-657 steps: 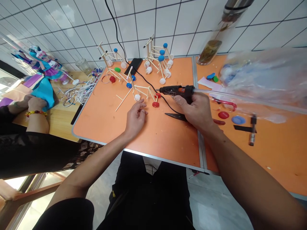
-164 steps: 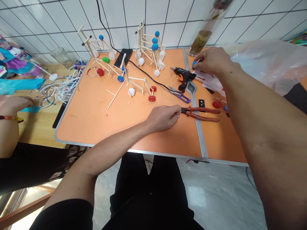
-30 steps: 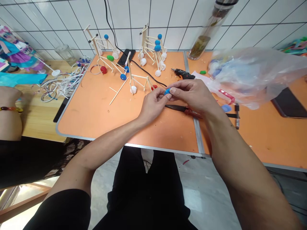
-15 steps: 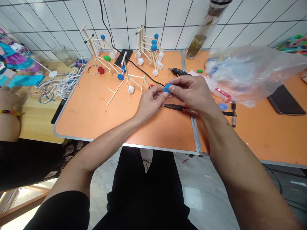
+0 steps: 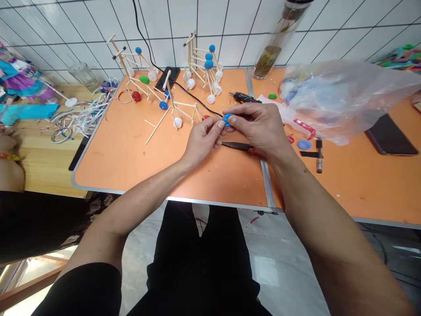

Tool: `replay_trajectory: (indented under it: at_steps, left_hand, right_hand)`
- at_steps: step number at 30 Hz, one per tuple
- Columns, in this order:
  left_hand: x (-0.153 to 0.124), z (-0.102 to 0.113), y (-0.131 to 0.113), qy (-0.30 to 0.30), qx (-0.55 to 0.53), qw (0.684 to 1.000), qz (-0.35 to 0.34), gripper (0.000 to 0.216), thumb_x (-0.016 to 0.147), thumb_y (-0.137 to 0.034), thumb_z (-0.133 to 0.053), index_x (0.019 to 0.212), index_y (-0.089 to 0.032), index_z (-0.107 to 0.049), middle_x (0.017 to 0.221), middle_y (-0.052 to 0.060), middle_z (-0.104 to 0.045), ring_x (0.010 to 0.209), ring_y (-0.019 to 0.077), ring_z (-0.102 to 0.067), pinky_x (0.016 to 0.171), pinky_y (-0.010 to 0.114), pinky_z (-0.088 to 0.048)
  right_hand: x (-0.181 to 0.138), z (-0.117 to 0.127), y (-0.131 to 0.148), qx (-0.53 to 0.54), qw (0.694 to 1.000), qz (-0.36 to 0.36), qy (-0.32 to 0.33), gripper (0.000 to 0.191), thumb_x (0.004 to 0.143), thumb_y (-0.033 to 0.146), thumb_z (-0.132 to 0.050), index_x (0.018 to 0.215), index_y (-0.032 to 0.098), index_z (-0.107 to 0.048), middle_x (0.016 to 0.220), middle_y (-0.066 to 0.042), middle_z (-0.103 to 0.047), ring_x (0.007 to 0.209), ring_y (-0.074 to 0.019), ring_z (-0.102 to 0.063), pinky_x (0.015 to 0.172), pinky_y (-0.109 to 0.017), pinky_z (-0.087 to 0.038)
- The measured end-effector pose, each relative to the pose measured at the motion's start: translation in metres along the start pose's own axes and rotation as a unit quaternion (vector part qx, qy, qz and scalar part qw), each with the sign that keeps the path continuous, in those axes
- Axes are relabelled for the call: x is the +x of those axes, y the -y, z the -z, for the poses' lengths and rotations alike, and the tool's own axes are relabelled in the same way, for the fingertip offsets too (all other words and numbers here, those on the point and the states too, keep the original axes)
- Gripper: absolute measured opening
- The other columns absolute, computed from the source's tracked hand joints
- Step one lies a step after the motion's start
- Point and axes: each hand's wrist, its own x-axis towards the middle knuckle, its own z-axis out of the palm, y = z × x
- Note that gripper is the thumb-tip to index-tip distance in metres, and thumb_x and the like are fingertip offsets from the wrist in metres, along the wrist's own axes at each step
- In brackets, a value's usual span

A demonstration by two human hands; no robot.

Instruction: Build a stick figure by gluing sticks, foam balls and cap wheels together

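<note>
A small round blue bottle cap (image 5: 226, 119) is pinched between both hands above the orange table (image 5: 194, 180). My left hand (image 5: 204, 138) grips its left side with thumb and fingers, and my right hand (image 5: 261, 127) holds the right side. Fingertips cover part of the cap. Below them lie pliers (image 5: 236, 146), their handles partly hidden by my right hand. Just behind the hands is a small stick model (image 5: 186, 107) with white and red caps on it. Farther back stand two more stick models, one on the left (image 5: 131, 74) and one in the middle (image 5: 200, 66).
A black corded tool (image 5: 245, 98) lies behind my right hand. To the right are a clear plastic bag (image 5: 342, 96), a phone (image 5: 391, 135) and a marker (image 5: 319, 156). A tall jar (image 5: 268, 57) stands by the tiled wall. At left, another person's arm (image 5: 11, 169) rests near tangled white strips (image 5: 82, 116).
Both hands keep hold of the blue cap and have shifted slightly, with the fingers turned a little around it. At far left the other person's arm has moved a bit.
</note>
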Motion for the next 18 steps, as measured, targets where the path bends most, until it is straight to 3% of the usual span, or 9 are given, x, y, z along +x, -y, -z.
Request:
replay_trajectory:
  at_steps: [4, 10, 18]
  left_hand:
    - [0.000, 0.001, 0.003, -0.025, 0.005, 1.000, -0.010, 0.031, 0.110, -0.041, -0.084, 0.087, -0.023, -0.075, 0.083, -0.001, -0.076, 0.058, 0.0078, -0.060, 0.057, 0.023, -0.049]
    - [0.001, 0.003, 0.007, -0.060, 0.036, 0.997, -0.032, 0.029, 0.110, -0.042, -0.084, 0.087, -0.026, -0.075, 0.083, -0.001, -0.077, 0.062, 0.0110, -0.061, 0.061, 0.026, -0.048]
    - [-0.002, 0.006, 0.010, -0.070, 0.102, 0.987, -0.105, 0.022, 0.112, -0.035, -0.080, 0.091, -0.027, -0.079, 0.089, 0.001, -0.078, 0.081, 0.0158, -0.070, 0.070, 0.027, -0.050]
  right_hand:
    - [-0.001, -0.001, 0.001, -0.017, 1.000, 0.006, 0.005, 0.025, 0.092, 0.053, -0.100, 0.097, 0.030, -0.093, 0.093, -0.002, -0.090, 0.091, -0.0248, -0.088, 0.093, -0.045, -0.080]
    - [-0.002, 0.003, 0.007, -0.016, 0.999, -0.013, 0.034, 0.035, 0.093, 0.059, -0.100, 0.109, 0.029, -0.094, 0.092, -0.002, -0.091, 0.091, -0.0239, -0.088, 0.093, -0.044, -0.080]
    - [-0.005, -0.008, 0.009, -0.052, 0.999, 0.017, 0.005, 0.018, 0.094, 0.045, -0.099, 0.101, 0.030, -0.092, 0.099, -0.004, -0.091, 0.101, -0.0278, -0.089, 0.100, -0.049, -0.080]
